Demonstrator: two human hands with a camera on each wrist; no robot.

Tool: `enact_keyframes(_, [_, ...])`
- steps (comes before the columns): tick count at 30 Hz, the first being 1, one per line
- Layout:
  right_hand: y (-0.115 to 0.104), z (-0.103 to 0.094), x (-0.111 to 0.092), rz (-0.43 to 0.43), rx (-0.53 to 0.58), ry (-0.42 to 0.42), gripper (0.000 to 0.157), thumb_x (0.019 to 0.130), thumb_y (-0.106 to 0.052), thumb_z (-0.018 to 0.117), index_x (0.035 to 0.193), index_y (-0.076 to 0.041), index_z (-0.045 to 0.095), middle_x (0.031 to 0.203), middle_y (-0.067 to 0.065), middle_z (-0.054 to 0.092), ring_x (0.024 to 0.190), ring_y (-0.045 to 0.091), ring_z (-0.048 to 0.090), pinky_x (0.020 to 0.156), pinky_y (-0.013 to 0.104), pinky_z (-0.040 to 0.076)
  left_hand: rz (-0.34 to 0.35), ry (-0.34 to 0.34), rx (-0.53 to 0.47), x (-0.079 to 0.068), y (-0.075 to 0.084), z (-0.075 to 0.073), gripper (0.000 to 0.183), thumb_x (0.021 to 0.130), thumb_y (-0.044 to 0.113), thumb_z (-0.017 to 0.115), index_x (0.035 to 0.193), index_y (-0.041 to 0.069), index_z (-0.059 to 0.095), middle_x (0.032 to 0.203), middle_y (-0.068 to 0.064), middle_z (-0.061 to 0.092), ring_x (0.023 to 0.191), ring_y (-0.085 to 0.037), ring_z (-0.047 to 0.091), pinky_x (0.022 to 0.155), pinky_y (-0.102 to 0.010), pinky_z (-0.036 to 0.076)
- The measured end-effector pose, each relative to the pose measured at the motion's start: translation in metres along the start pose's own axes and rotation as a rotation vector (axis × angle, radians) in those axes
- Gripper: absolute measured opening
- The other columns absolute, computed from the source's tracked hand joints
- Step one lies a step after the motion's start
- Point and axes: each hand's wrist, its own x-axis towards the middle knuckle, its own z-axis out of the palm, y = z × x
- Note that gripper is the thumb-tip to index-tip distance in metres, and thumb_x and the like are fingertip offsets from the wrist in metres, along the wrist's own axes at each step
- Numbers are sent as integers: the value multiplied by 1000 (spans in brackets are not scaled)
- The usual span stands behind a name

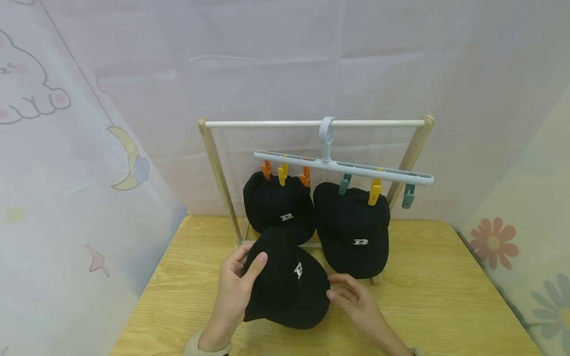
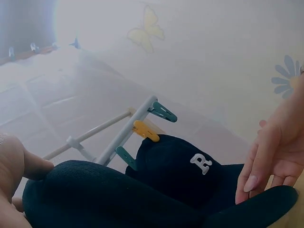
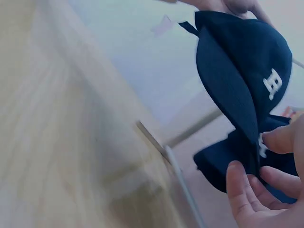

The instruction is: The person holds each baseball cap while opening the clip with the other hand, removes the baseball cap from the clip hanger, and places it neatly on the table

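A black baseball cap [image 1: 285, 291] with a white embroidered letter is held tilted above the table in front of the rack. My left hand [image 1: 238, 282] grips its crown side, thumb on the outside; the other fingers are mostly hidden behind the fabric. At the brim's right edge is my right hand [image 1: 352, 296], its thumb and fingers spread loosely around that edge without a clear pinch. Behind, two similar caps hang from a pale blue clip hanger [image 1: 374, 170]: a left cap [image 1: 271, 198] under orange and yellow clips, a right cap [image 1: 356, 222] under green and yellow clips.
The hanger hooks over the white rod [image 1: 267, 124] of a wooden-legged rack [image 1: 218, 173] standing on the wood-grain table [image 1: 178, 296]. A green clip [image 1: 408, 196] at the hanger's right end holds nothing. Printed cloth [image 1: 267, 64] encloses the back and sides.
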Motion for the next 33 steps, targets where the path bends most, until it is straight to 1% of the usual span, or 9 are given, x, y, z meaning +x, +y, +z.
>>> enact_keyframes(2, [1,9,0,61,17,31,41,101,-3,71,137,9,57,140,13,59,100,8,73,86,25,61,-1,-4,-24,-1,-3,-2,19,105,3,65,117,-11,64,90,4,71,89,-14,73,82,-32,63])
enact_keyframes(5, [4,22,2,121,48,81,45,98,-3,75,138,8,57,145,23,53,98,10,74,86,24,60,-13,-14,-45,-2,-7,-7,20,106,3,63,118,-13,63,92,3,74,88,-16,77,80,-34,65])
enact_keyframes(10, [11,38,7,148,93,153,48,94,1,77,137,7,57,138,24,55,89,12,75,79,26,61,-35,-10,-36,-3,-14,-19,21,106,6,63,120,-11,64,94,2,74,89,-18,77,80,-35,65])
enact_keyframes(14, [15,46,10,138,108,167,49,92,4,78,136,8,57,135,25,54,83,12,74,74,27,61,-46,23,-6,-3,-19,-31,22,106,6,64,120,-11,65,93,2,77,88,-17,78,79,-34,65])
enact_keyframes(18, [17,52,15,144,109,181,49,91,4,80,135,6,59,135,24,55,77,10,69,71,24,57,-57,67,48,-4,-22,-45,23,106,8,65,117,-13,67,91,0,79,84,-18,78,75,-33,65])
enact_keyframes(21, [18,55,18,148,108,172,50,91,3,81,135,6,60,132,24,56,73,10,66,68,24,54,-77,98,93,-6,-23,-54,25,107,10,65,116,-13,68,92,0,80,84,-18,78,75,-32,65])
enact_keyframes(24, [22,58,19,138,118,154,50,91,2,80,136,6,59,132,25,56,71,9,65,67,25,55,-105,123,121,-8,-25,-61,27,107,13,65,117,-13,69,92,1,80,85,-17,77,77,-30,64])
enact_keyframes(27, [25,62,19,149,129,158,50,90,3,81,136,6,60,137,25,56,72,9,66,66,25,56,-126,133,129,-9,-27,-67,28,108,14,65,118,-12,68,93,3,79,87,-16,76,78,-29,63])
enact_keyframes(33, [29,69,22,207,148,150,51,90,1,82,137,5,60,144,23,54,75,9,66,66,23,54,-163,107,184,-7,-31,-79,29,110,16,62,120,-11,67,98,1,78,88,-16,76,79,-29,63])
